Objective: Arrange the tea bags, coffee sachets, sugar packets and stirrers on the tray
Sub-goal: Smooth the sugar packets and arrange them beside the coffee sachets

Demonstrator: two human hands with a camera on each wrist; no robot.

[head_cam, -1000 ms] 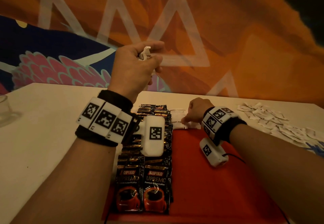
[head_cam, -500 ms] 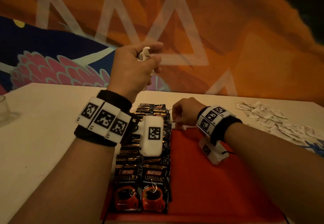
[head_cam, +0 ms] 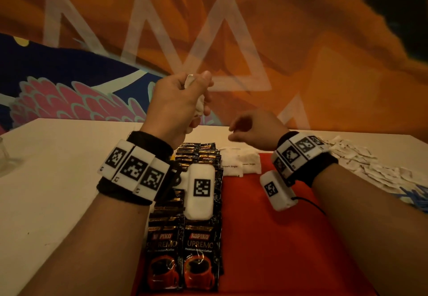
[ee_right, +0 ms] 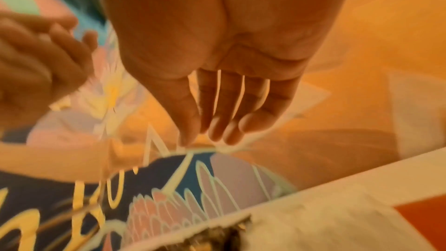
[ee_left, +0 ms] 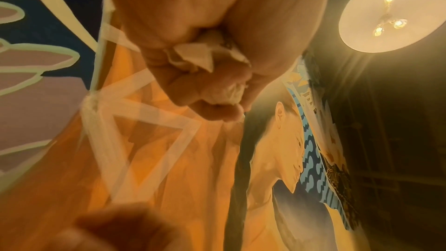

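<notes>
My left hand (head_cam: 183,103) is raised above the table's far side and grips a bunch of white sugar packets (head_cam: 199,107); in the left wrist view the crumpled packets (ee_left: 195,54) show between its curled fingers. My right hand (head_cam: 250,131) hovers above the far edge of the red tray (head_cam: 278,238), just right of the left hand. In the right wrist view its fingers (ee_right: 217,121) are straight and hold nothing. Two white brown-sugar packets (head_cam: 240,163) lie flat at the tray's far edge. Black coffee sachets (head_cam: 199,249) fill the tray's left side in two overlapping rows.
A loose heap of white packets (head_cam: 370,168) lies on the white table (head_cam: 58,180) to the right of the tray, with blue stirrers (head_cam: 416,198) at the right edge. A glass (head_cam: 4,154) stands at the far left. A painted wall rises behind the table.
My right hand has let go of the sugar packets on the tray and risen up and left toward the left hand. The left hand stays raised with its packets.
</notes>
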